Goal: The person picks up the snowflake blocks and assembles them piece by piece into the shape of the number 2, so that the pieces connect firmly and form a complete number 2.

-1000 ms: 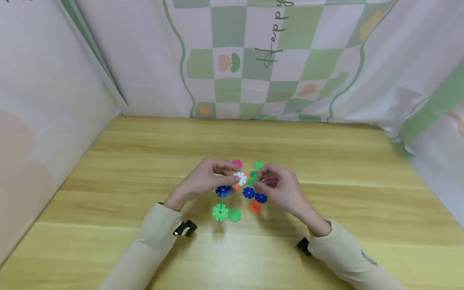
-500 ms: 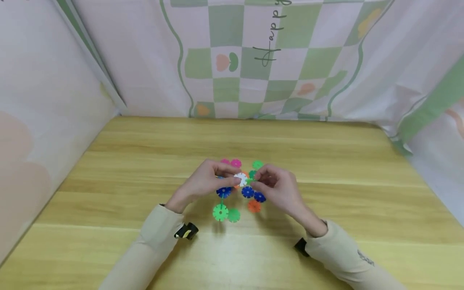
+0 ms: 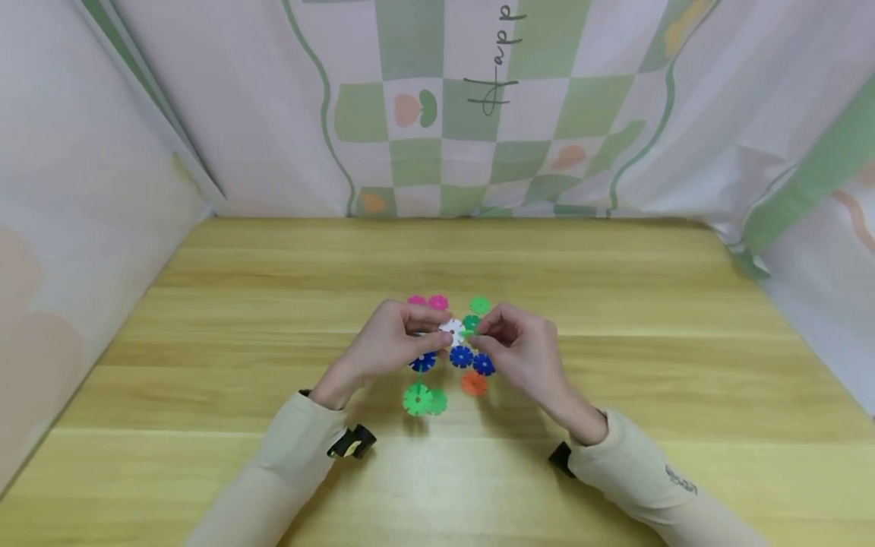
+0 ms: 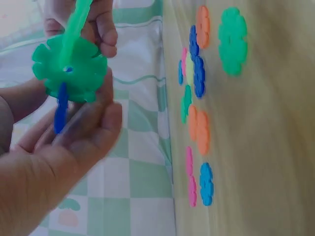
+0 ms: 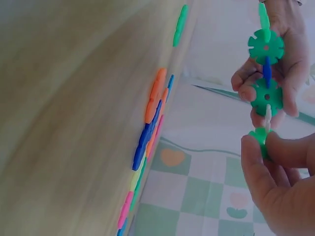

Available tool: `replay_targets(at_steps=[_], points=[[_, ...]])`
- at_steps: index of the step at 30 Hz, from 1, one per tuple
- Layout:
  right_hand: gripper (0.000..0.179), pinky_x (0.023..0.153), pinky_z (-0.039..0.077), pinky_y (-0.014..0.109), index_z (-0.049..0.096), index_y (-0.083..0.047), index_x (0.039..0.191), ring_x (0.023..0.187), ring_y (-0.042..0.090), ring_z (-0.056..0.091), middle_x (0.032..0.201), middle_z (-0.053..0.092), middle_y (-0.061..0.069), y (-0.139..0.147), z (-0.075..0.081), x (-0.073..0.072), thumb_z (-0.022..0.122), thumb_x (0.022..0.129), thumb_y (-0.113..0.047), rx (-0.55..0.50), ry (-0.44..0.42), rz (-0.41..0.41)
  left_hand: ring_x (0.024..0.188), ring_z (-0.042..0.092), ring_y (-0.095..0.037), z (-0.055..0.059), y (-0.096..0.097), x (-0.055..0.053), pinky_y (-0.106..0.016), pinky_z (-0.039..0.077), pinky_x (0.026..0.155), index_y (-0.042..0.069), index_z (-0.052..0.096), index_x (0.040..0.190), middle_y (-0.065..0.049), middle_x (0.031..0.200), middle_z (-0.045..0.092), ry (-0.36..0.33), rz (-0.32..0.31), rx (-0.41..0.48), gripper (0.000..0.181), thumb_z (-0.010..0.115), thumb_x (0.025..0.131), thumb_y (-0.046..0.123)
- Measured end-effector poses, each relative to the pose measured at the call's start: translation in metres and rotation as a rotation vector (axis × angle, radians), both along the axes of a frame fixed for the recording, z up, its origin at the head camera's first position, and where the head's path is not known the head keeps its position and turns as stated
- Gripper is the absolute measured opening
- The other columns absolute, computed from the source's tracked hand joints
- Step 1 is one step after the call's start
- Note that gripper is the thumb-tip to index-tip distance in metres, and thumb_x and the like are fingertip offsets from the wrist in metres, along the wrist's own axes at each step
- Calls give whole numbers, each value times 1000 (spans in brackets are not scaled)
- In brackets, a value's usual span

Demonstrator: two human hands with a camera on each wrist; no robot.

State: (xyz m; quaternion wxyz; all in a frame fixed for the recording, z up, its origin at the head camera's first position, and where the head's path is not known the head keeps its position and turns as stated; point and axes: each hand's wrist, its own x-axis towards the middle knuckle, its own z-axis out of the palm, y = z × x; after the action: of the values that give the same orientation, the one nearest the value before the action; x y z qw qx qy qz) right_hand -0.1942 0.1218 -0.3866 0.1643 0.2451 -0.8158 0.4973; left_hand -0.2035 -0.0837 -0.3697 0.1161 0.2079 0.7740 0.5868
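Above the surface (image 3: 437, 258), about midway between its left and right edges, the left hand (image 3: 383, 342) holds a chain of slotted discs (image 5: 267, 73) in curled fingers. The right hand (image 3: 525, 351) pinches a green disc (image 5: 259, 135) against the chain's white disc (image 3: 448, 331); whether they interlock, I cannot tell. Below, pink discs (image 3: 438, 303) lie closer to the back edge than an orange disc (image 3: 475, 383).

Btwn hands: tight; L hand (image 3: 393, 334), R hand (image 3: 526, 342) either side, white disc (image 3: 453, 327) + small green disc (image 3: 469, 333) plug gap.
Under disc chain (image 5: 274, 101): air gap, then low flat discs (image 3: 466, 360).
Near side: table (image 3: 465, 486) open btwn sleeves (image 3: 294, 433).
Far side: open to curtain (image 3: 465, 163).
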Motion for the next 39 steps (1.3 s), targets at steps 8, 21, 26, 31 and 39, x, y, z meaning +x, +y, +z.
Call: replay_targets(at_steps=[8, 21, 26, 31, 39], points=[[17, 53, 54, 24, 64, -1, 76, 60, 17, 65, 71, 68, 8, 4, 2, -5, 74, 75, 13, 9, 1, 35, 89, 70, -30, -2, 0, -3, -33, 55, 80, -7, 58, 126, -17, 111, 68, -54, -26, 84, 37, 64, 93, 9], [14, 69, 58, 31, 65, -2, 82, 76, 20, 69, 81, 70, 9, 4, 5, -2, 74, 78, 7, -16, -125, 108, 89, 69, -22, -5, 0, -3, -36, 54, 83, 1, 67, 115, -19, 101, 70, -132, -61, 60, 28, 64, 94, 19], [13, 69, 57, 31, 65, -1, 81, 75, 20, 69, 80, 70, 10, 2, 5, -1, 74, 78, 7, -24, -115, 110, 84, 70, -23, -7, 3, -3, -43, 54, 84, 1, 69, 111, -22, 98, 70, -108, -36, 50, 27, 68, 91, 18], [12, 69, 57, 27, 66, 0, 82, 75, 21, 70, 81, 70, 9, 0, 6, 0, 75, 78, 6, -17, -101, 126, 86, 68, -34, -7, 2, -2, -48, 52, 85, 2, 69, 111, -22, 99, 70, -115, -29, 49, 27, 68, 91, 20], [20, 73, 57, 33, 65, 1, 97, 84, 25, 69, 96, 67, 16, 10, 13, -3, 75, 80, 0, 66, -250, 143, 89, 66, -42, -5, -7, -8, -40, 54, 84, 2, 66, 118, -13, 106, 70, -145, -1, 53, 32, 67, 92, 21]])
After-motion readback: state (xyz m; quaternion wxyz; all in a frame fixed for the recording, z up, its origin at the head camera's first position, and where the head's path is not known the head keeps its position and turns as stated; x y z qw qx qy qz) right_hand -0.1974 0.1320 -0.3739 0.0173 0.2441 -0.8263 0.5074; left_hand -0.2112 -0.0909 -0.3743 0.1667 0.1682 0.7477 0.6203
